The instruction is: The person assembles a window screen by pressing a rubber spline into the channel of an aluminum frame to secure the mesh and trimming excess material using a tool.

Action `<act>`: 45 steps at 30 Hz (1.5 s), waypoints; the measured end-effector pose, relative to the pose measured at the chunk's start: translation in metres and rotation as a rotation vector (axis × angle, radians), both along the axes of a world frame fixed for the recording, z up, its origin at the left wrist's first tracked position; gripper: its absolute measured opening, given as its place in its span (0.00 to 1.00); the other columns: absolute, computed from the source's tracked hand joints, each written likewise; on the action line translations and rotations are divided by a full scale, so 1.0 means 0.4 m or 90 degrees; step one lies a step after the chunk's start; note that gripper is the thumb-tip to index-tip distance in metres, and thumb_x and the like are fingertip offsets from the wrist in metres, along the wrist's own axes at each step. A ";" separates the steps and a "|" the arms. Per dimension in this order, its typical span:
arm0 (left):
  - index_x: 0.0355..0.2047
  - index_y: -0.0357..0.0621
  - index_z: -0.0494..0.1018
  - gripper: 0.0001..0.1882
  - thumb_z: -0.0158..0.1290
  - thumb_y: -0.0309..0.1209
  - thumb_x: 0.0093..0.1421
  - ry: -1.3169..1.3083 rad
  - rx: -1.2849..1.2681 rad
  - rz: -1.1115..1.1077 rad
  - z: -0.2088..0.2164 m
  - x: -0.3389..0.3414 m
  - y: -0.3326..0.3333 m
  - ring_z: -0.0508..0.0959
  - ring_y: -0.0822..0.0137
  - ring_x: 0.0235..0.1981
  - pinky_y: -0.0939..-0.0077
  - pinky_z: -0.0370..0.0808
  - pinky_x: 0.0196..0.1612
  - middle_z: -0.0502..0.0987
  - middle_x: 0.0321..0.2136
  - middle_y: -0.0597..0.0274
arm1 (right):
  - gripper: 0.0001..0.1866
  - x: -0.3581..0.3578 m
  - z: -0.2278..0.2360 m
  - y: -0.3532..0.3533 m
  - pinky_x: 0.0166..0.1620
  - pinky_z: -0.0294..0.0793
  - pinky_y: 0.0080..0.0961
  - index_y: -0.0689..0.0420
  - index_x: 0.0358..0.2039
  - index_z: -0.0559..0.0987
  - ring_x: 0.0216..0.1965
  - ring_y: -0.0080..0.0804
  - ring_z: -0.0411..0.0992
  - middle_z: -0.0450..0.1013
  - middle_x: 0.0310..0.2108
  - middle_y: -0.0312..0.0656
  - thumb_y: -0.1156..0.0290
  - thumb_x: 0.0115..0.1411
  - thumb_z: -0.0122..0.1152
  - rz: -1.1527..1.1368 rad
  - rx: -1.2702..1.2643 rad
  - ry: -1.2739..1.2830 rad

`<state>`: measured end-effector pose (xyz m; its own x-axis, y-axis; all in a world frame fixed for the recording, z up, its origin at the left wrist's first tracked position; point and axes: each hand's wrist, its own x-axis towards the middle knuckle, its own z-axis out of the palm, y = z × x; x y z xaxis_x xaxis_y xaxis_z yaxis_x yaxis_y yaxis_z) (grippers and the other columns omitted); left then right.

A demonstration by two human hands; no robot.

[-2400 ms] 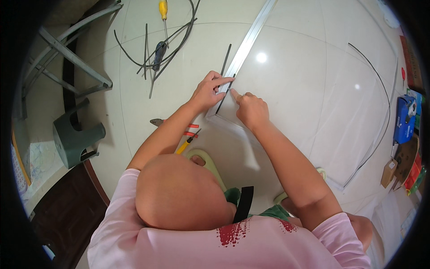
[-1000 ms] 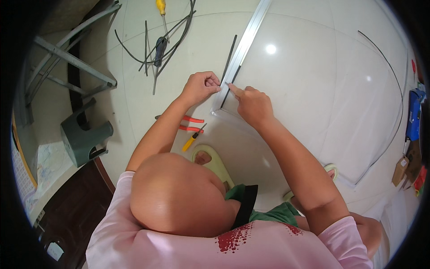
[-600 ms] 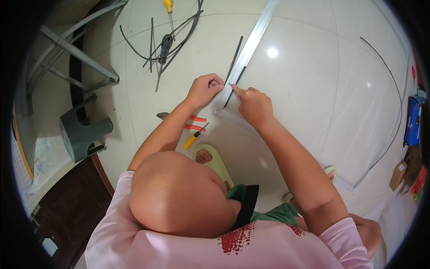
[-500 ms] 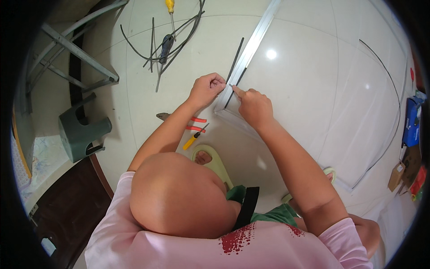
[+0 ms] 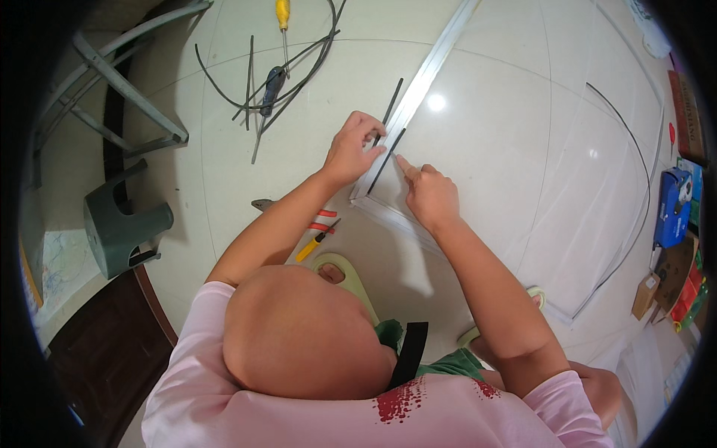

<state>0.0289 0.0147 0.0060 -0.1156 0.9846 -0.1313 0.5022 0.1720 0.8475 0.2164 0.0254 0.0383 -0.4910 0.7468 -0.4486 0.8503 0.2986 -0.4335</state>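
A pale metal frame bar [image 5: 427, 77] lies slantwise on the floor, joined at its near corner to another frame side. Along its right edge runs a short black rubber-like strip [image 5: 389, 158]. My left hand [image 5: 349, 151] is over the bar, thumb and fingers apart, with nothing visible between them. A second black strip [image 5: 394, 99] on the bar's left side runs under its fingertips; whether they touch it is unclear. My right hand [image 5: 433, 196] has its index finger stretched toward the right-hand strip, the tip just beside it, and the other fingers curled. It holds nothing visible.
Beyond my left hand lie loose black strips [image 5: 321, 57], a dark-handled screwdriver [image 5: 272, 89] and a yellow-handled one [image 5: 283, 15]. Red-handled pliers [image 5: 321, 226] and a small yellow-handled tool [image 5: 308, 248] lie near my left forearm. A green stool [image 5: 123, 224] stands left; boxes [image 5: 674, 205] are at right.
My right index finger has drawn back slightly to the right from the strip and bar. My left thumb and fingers have spread apart. The whole view has shifted a little.
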 end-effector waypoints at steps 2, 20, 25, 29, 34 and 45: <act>0.38 0.45 0.76 0.14 0.61 0.22 0.49 -0.004 0.013 -0.048 -0.006 0.005 -0.013 0.72 0.67 0.38 0.75 0.71 0.42 0.67 0.39 0.62 | 0.27 0.001 -0.003 0.002 0.34 0.77 0.38 0.39 0.57 0.73 0.28 0.47 0.76 0.74 0.32 0.48 0.73 0.55 0.52 0.000 0.007 -0.004; 0.41 0.50 0.78 0.18 0.60 0.21 0.49 0.004 -0.045 -0.091 -0.016 0.006 -0.003 0.70 0.68 0.37 0.78 0.71 0.41 0.64 0.42 0.63 | 0.26 -0.006 -0.003 0.012 0.33 0.75 0.37 0.39 0.55 0.75 0.28 0.43 0.75 0.73 0.28 0.44 0.75 0.56 0.52 0.000 0.020 0.009; 0.41 0.50 0.78 0.18 0.60 0.21 0.49 -0.002 -0.038 -0.093 -0.021 0.007 -0.001 0.69 0.69 0.36 0.78 0.71 0.40 0.64 0.41 0.63 | 0.27 -0.012 0.009 0.020 0.36 0.76 0.38 0.40 0.55 0.75 0.31 0.44 0.76 0.74 0.31 0.45 0.76 0.54 0.52 -0.021 -0.026 0.000; 0.41 0.51 0.78 0.19 0.60 0.20 0.48 0.009 -0.049 -0.090 -0.018 0.009 0.004 0.69 0.70 0.34 0.79 0.71 0.38 0.64 0.41 0.64 | 0.31 -0.045 0.038 0.043 0.42 0.76 0.35 0.39 0.59 0.70 0.38 0.43 0.77 0.74 0.37 0.46 0.75 0.53 0.53 -0.018 -0.102 -0.061; 0.41 0.51 0.78 0.20 0.60 0.20 0.47 0.024 -0.052 -0.088 -0.011 0.014 0.019 0.68 0.71 0.32 0.79 0.70 0.37 0.63 0.40 0.65 | 0.32 -0.016 0.030 0.058 0.44 0.76 0.34 0.39 0.60 0.70 0.40 0.42 0.76 0.75 0.38 0.46 0.75 0.52 0.54 0.019 -0.119 -0.051; 0.43 0.54 0.77 0.21 0.59 0.21 0.47 0.022 -0.127 -0.081 0.000 0.014 0.016 0.73 0.63 0.39 0.73 0.74 0.42 0.64 0.44 0.61 | 0.27 0.003 0.002 0.044 0.35 0.76 0.37 0.37 0.53 0.76 0.29 0.45 0.75 0.74 0.29 0.46 0.77 0.54 0.52 -0.015 -0.004 0.013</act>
<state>0.0346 0.0213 0.0059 -0.0009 0.9465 -0.3227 0.5590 0.2680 0.7846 0.2177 0.0428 0.0389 -0.4827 0.7550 -0.4438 0.8479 0.2760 -0.4527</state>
